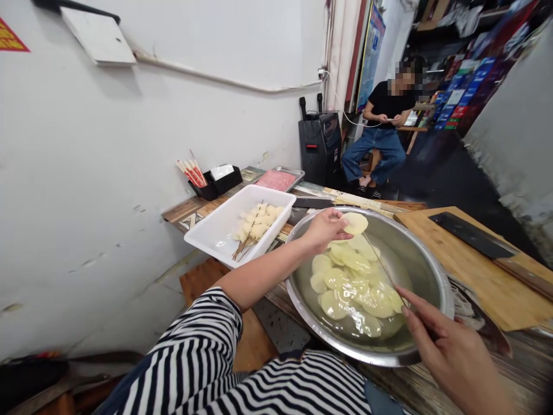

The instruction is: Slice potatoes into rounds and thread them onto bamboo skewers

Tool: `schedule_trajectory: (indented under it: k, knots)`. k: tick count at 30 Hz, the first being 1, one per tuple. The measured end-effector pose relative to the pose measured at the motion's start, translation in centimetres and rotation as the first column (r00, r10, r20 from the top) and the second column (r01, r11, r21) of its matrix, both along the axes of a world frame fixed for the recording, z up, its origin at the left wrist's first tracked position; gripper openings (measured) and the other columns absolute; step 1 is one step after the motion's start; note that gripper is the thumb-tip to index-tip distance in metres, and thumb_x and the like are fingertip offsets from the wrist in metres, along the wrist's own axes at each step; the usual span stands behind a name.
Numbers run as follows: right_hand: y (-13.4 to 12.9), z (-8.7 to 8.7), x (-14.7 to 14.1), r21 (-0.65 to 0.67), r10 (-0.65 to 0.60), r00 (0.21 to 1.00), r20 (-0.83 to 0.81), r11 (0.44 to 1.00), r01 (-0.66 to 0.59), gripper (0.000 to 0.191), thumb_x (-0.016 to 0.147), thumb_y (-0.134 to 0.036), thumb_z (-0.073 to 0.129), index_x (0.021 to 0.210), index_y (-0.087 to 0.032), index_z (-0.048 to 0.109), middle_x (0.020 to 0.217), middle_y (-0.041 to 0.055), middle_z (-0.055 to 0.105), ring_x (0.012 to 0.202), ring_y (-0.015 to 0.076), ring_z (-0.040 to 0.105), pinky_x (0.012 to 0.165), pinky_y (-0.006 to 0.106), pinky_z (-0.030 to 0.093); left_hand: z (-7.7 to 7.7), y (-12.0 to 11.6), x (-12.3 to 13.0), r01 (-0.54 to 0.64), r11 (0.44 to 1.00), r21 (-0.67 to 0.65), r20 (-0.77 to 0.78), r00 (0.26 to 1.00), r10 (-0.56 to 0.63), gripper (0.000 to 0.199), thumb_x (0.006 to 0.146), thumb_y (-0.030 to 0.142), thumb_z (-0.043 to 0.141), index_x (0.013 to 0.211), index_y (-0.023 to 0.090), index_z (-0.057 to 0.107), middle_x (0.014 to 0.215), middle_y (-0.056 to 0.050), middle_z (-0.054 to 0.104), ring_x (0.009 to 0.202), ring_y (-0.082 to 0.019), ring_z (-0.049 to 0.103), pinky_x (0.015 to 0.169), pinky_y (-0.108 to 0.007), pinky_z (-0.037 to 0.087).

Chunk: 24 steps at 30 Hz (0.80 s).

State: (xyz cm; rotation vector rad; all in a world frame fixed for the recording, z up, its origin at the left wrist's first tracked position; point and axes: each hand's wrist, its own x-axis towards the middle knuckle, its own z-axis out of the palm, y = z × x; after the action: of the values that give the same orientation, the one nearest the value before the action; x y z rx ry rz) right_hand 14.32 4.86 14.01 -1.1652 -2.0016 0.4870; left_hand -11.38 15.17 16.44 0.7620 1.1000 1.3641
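Note:
My left hand (325,231) pinches a thin round potato slice (355,223) above the far side of a steel basin (298,291). Between thumb and fingers, my right hand (449,340) grips a thin skewer (380,262) near the basin's right rim. The skewer slants up and left, and its far end meets the slice in my left hand; whether it pierces the slice I cannot tell. Many pale yellow potato slices (334,304) lie in water in the basin. Left of it, a white plastic tub (207,230) holds skewers threaded with folded slices (258,222).
A cleaver (473,234) lies on a wooden cutting board (436,242) at the right. Behind the tub are a tray of pink meat (276,180) and a black holder with chopsticks (192,173). A black speaker (320,144) and a seated person (386,115) are beyond the table.

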Motion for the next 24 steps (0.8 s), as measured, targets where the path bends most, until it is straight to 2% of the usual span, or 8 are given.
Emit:
schedule_trajectory:
  k: [3,5,8,10,14,19,24]
  knots:
    - [0.0,0.4,-0.4,-0.027,0.011,0.999,0.035,1.000,-0.010,0.052,0.093,-0.049,0.056,0.120,-0.011,0.077,0.071,0.0066,0.077,0.028,0.0123,0.042,0.032,0.028,0.039,-0.3,0.0,0.1,-0.033,0.999,-0.031,0.032,0.999,0.034,0.026,0.086,-0.005,0.068,0.085,0.015,0.051,0.074,-0.001,0.072,0.068,-0.012,0.072,0.091,-0.046,0.064]
    - [0.2,0.5,-0.6,-0.059,0.021,0.999,0.039,0.998,-0.019,0.055,0.094,-0.051,0.055,0.121,-0.009,0.077,0.059,0.0045,0.071,0.027,0.0130,0.039,0.029,0.029,0.034,-0.4,0.2,0.1,-0.053,0.998,-0.035,0.051,0.997,0.055,0.026,0.084,-0.007,0.070,0.086,0.014,0.054,0.076,-0.001,0.072,0.070,-0.012,0.072,0.096,-0.048,0.063]
    - [0.3,0.5,-0.8,-0.089,0.034,0.999,0.033,0.996,-0.031,0.055,0.093,-0.052,0.054,0.120,-0.011,0.078,0.046,0.0002,0.060,0.027,0.0148,0.039,0.030,0.030,0.034,-0.5,0.2,0.2,-0.065,0.998,-0.022,0.064,0.996,0.067,0.023,0.083,-0.005,0.073,0.085,0.012,0.058,0.077,0.000,0.072,0.072,-0.012,0.072,0.100,-0.049,0.061]
    - [0.5,0.5,-1.0,-0.093,0.043,0.998,0.035,0.995,-0.040,0.054,0.093,-0.052,0.054,0.120,-0.011,0.078,0.049,0.0011,0.063,0.028,0.0148,0.040,0.030,0.030,0.034,-0.7,0.2,0.2,-0.054,0.998,-0.021,0.064,0.996,0.055,0.022,0.083,-0.003,0.075,0.083,0.012,0.059,0.077,0.000,0.071,0.073,-0.012,0.072,0.100,-0.049,0.061]
    - [0.7,0.6,-1.2,-0.087,0.046,0.998,0.034,0.995,-0.043,0.052,0.092,-0.049,0.053,0.117,-0.011,0.079,0.065,0.0058,0.074,0.034,0.0155,0.051,0.034,0.030,0.042,-1.0,-0.1,0.3,-0.021,1.000,-0.008,0.049,0.999,0.021,0.024,0.080,-0.001,0.080,0.081,0.011,0.060,0.076,0.000,0.071,0.073,-0.012,0.071,0.097,-0.047,0.063]
    - [0.8,0.6,-1.2,-0.081,0.034,0.998,0.046,0.996,-0.030,0.054,0.092,-0.050,0.053,0.117,-0.010,0.079,0.059,0.0044,0.071,0.027,0.0141,0.041,0.030,0.031,0.036,-0.8,-0.3,0.3,-0.036,0.999,0.008,0.028,0.999,0.035,0.024,0.078,0.000,0.082,0.082,0.011,0.061,0.074,0.000,0.070,0.071,-0.011,0.069,0.090,-0.039,0.064]
    - [0.7,0.5,-1.0,-0.092,0.043,0.999,0.020,0.995,-0.041,0.050,0.093,-0.049,0.054,0.119,-0.013,0.078,0.083,0.0094,0.080,0.043,0.0177,0.063,0.040,0.029,0.048,-0.4,-0.7,0.5,-0.076,0.997,0.027,0.004,0.997,0.076,0.024,0.080,-0.002,0.078,0.079,0.012,0.058,0.069,0.001,0.069,0.066,-0.010,0.067,0.084,-0.037,0.064]
